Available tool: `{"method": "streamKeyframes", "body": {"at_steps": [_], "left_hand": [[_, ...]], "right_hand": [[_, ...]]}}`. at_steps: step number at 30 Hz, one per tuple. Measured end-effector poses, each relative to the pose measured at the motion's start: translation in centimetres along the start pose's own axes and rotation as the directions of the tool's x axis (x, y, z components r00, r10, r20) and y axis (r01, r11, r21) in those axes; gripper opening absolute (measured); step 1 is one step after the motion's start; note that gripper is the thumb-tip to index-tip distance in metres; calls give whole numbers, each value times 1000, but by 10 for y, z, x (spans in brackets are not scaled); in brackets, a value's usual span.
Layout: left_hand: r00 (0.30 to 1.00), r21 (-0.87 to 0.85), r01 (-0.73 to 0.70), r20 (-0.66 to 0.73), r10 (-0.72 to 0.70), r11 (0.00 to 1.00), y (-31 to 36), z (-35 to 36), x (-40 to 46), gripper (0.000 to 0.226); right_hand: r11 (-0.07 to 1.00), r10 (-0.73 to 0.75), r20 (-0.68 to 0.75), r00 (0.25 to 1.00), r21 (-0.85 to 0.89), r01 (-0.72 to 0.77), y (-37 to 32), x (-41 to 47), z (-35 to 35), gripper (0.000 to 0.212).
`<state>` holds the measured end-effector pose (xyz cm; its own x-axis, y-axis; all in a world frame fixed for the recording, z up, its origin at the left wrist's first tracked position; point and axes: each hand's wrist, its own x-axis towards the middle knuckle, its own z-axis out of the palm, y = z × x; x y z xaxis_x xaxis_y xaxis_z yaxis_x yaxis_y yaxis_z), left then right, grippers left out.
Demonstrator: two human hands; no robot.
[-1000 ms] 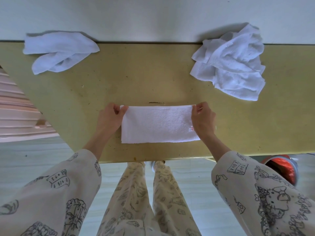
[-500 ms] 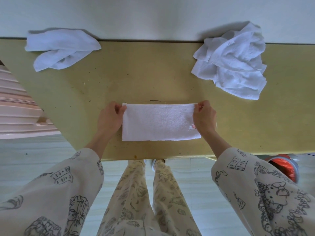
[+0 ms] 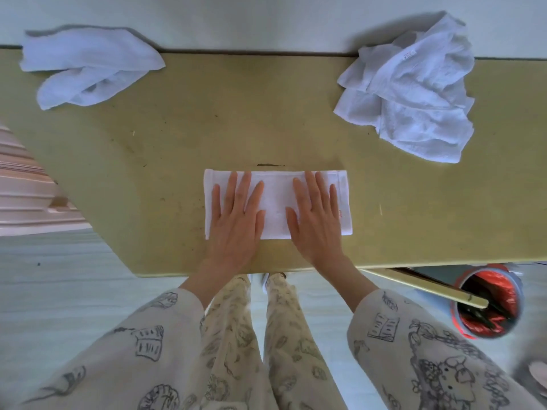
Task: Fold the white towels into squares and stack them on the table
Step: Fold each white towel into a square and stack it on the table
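A white towel (image 3: pixel 276 199), folded into a long rectangle, lies flat near the front edge of the yellow-green table (image 3: pixel 183 137). My left hand (image 3: pixel 236 214) rests palm down on its left half, fingers spread. On the right half my right hand (image 3: pixel 315 214) lies flat the same way. A small red tag shows at the towel's right end. A loosely bunched white towel (image 3: pixel 85 72) sits at the back left. At the back right is a crumpled heap of white towels (image 3: pixel 411 93).
The table's back edge meets a pale wall. A bin with a red liner (image 3: pixel 488 306) stands on the floor at the right, below the table's front edge. A pink slatted object (image 3: pixel 26 196) is beside the table's left corner.
Both hands let go of the towel's far corners and moved inward. They now lie flat on top of the folded towel with fingers spread.
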<state>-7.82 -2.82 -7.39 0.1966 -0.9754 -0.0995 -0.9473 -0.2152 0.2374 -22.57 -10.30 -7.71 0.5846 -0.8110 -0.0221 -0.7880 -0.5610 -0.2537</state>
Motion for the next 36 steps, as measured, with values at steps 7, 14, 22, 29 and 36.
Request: {"method": "streamKeyframes", "body": {"at_steps": [7, 14, 22, 29, 36], "left_hand": [[1000, 95, -20, 5, 20, 995, -22, 16, 1, 55], [999, 83, -32, 28, 29, 996, -22, 10, 3, 54], [933, -200, 321, -101, -345, 926, -40, -20, 1, 43], [596, -311, 792, 206, -776, 525, -29, -42, 10, 56], [566, -322, 819, 327, -757, 474, -24, -42, 24, 39]], "right_hand": [[987, -1, 58, 998, -157, 10, 31, 1, 10, 63], [982, 51, 130, 990, -185, -26, 27, 3, 7, 65], [979, 76, 164, 983, -198, -43, 25, 4, 5, 66], [978, 74, 159, 985, -203, -41, 26, 4, 4, 65], [979, 74, 173, 982, -201, -38, 25, 3, 4, 66]]}}
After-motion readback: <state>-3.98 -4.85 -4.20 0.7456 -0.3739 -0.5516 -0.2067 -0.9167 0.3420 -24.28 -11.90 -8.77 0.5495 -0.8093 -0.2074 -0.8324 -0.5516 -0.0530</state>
